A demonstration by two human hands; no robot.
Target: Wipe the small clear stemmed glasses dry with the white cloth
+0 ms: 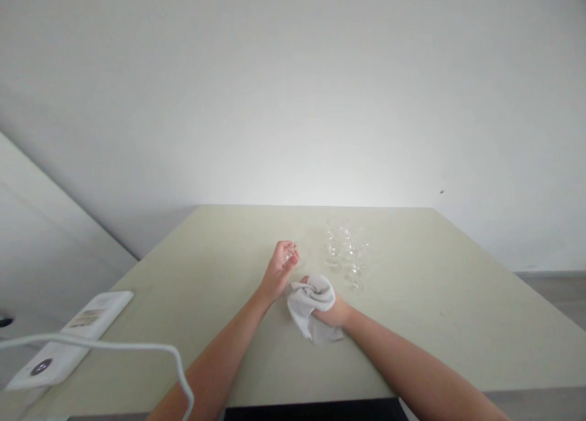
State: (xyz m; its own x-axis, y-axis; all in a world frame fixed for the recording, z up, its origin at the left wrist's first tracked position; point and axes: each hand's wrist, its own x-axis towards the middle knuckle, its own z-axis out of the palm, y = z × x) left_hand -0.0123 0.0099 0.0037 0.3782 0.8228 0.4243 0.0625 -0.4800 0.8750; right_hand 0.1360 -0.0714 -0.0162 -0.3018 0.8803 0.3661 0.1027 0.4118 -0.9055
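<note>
My left hand (275, 267) is closed around a small clear glass (289, 253), mostly hidden by the fingers, just above the middle of the table. Close beside it, lower and to the right, my right hand (333, 312) grips a white cloth (304, 308). The cloth is bunched over the fingers, and one end hangs down toward the tabletop. Past my right hand stands a cluster of several clear glasses (348, 250); their outlines are faint, so I cannot make out their exact shape.
The pale table (196, 250) reaches back to a white wall (293, 91). At its left edge lies a long white box (77, 341) with a dark round mark. A white cable (114, 346) crosses the lower left. A black edge (315, 410) shows at bottom centre.
</note>
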